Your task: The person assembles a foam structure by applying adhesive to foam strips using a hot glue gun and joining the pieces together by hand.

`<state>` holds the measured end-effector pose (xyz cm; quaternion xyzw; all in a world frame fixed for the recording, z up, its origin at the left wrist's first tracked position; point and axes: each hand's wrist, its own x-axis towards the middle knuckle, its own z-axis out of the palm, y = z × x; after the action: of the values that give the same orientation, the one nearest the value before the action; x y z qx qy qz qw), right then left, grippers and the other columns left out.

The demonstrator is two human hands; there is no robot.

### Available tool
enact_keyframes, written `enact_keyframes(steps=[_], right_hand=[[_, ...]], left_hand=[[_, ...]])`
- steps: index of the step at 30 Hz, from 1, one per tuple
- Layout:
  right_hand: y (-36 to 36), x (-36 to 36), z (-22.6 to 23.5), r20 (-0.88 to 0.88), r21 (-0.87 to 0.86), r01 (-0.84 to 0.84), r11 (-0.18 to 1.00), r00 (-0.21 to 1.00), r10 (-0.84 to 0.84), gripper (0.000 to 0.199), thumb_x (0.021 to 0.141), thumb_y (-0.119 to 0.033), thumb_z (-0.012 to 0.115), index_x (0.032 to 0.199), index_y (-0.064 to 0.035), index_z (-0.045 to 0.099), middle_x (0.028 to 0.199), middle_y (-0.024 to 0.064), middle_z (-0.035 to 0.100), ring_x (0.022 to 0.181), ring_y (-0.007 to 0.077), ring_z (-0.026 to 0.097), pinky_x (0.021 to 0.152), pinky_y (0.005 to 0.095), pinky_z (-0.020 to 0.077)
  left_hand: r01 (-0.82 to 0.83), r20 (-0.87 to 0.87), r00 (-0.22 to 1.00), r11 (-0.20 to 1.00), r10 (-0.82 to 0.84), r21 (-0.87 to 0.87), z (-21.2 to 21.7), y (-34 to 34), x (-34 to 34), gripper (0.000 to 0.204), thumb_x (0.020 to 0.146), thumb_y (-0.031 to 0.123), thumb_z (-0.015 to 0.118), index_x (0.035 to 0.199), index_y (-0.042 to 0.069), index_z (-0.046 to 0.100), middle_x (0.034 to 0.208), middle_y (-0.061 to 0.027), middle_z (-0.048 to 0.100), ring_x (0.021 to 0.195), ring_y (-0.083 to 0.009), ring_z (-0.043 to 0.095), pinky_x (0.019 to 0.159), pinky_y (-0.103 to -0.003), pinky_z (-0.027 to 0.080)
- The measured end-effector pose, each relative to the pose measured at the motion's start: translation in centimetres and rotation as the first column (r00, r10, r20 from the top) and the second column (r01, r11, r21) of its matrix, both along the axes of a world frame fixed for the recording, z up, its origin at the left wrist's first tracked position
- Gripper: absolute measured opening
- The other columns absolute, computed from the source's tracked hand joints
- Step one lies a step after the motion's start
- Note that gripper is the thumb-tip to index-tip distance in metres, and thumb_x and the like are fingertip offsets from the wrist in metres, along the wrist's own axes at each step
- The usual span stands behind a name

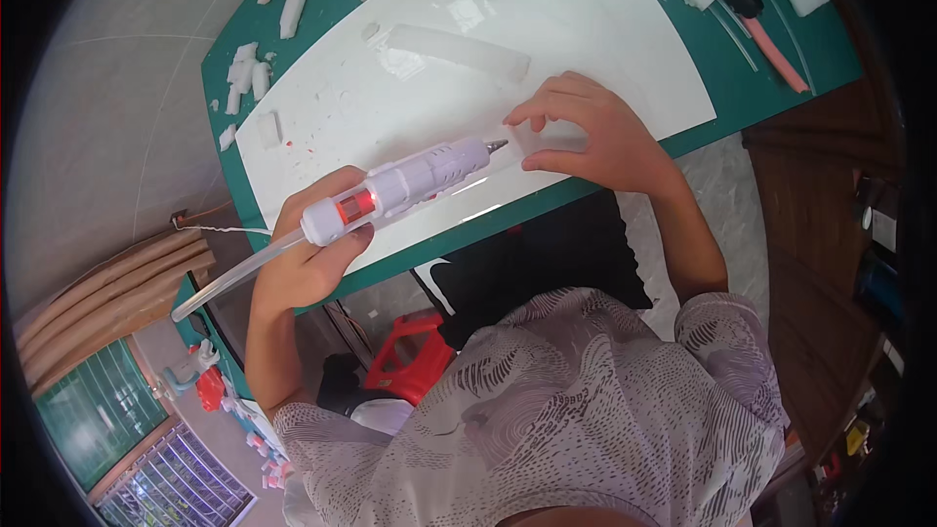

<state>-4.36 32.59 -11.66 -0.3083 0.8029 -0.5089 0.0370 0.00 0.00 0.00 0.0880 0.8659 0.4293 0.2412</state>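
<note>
While the left hand [305,278] wraps a glue gun [420,182], the right hand [613,137] spans a pale foam block [558,141] beside the nozzle [498,146].

Looks mid-job to me: pieces cut, no finished joint visible, foam strip [459,51] lying loose beyond the grip. Table edge [429,248] runs just bodyward of both hands; most room's past them on the white board [605,29].

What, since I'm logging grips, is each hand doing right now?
Left hand: closed around the white glue gun.
Right hand: holding a whitish piece between thumb and fingers, near the gun's nozzle.
</note>
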Motion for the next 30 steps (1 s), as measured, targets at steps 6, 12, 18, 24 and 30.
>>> enact_keyframes(steps=[6,12,18,24,30], right_hand=[[0.21,-0.16,-0.15,-0.031,0.003,0.013,1.000,0.999,-0.013,0.035,0.077,-0.026,0.083,0.108,-0.0129,0.073,0.090,0.0023,0.064,0.091,0.0234,0.059,0.090,0.0367,0.0458],[0.16,-0.11,-0.14,-0.025,0.014,0.005,1.000,1.000,-0.005,0.039,0.074,-0.018,0.085,0.110,-0.0112,0.074,0.090,0.0029,0.063,0.093,0.0225,0.058,0.088,0.0352,0.0463],[0.07,-0.04,-0.07,-0.015,0.037,0.011,0.999,1.000,-0.011,0.036,0.077,-0.028,0.083,0.109,-0.0133,0.073,0.090,0.0024,0.064,0.092,0.0234,0.059,0.091,0.0368,0.0457],[0.05,-0.01,-0.10,-0.026,0.037,0.006,0.999,1.000,-0.005,0.035,0.078,-0.028,0.082,0.109,-0.0139,0.073,0.090,0.0026,0.063,0.092,0.0237,0.059,0.093,0.0375,0.0456],[0.05,0.07,-0.09,-0.034,0.037,0.005,0.999,0.999,-0.004,0.038,0.074,-0.018,0.084,0.110,-0.0100,0.074,0.091,0.0032,0.064,0.093,0.0226,0.058,0.087,0.0348,0.0466]], left_hand=[[0.046,-0.001,0.999,0.999,-0.046,-0.027,0.34,0.94,-0.26,0.028,0.074,0.002,0.063,0.101,-0.003,0.061,0.081,-0.0125,0.060,0.073,-0.0215,0.056,0.067,-0.032,0.046],[0.045,-0.016,0.999,0.999,-0.045,-0.005,-0.01,0.89,-0.02,0.027,0.075,0.003,0.063,0.101,-0.003,0.061,0.079,-0.0124,0.058,0.071,-0.0214,0.054,0.066,-0.033,0.045],[0.026,0.002,1.000,1.000,-0.026,0.010,-0.05,0.50,0.06,0.025,0.076,0.003,0.063,0.101,-0.003,0.061,0.079,-0.0125,0.058,0.071,-0.0212,0.054,0.066,-0.033,0.045],[0.039,-0.032,0.999,0.999,-0.039,-0.001,-0.04,0.45,0.08,0.027,0.077,0.003,0.064,0.102,-0.004,0.061,0.079,-0.0130,0.059,0.070,-0.0215,0.054,0.065,-0.034,0.045],[0.048,-0.023,0.999,0.999,-0.048,-0.014,-0.06,0.54,-0.22,0.026,0.076,0.004,0.063,0.101,-0.004,0.061,0.078,-0.0141,0.059,0.069,-0.0230,0.054,0.064,-0.034,0.045]])
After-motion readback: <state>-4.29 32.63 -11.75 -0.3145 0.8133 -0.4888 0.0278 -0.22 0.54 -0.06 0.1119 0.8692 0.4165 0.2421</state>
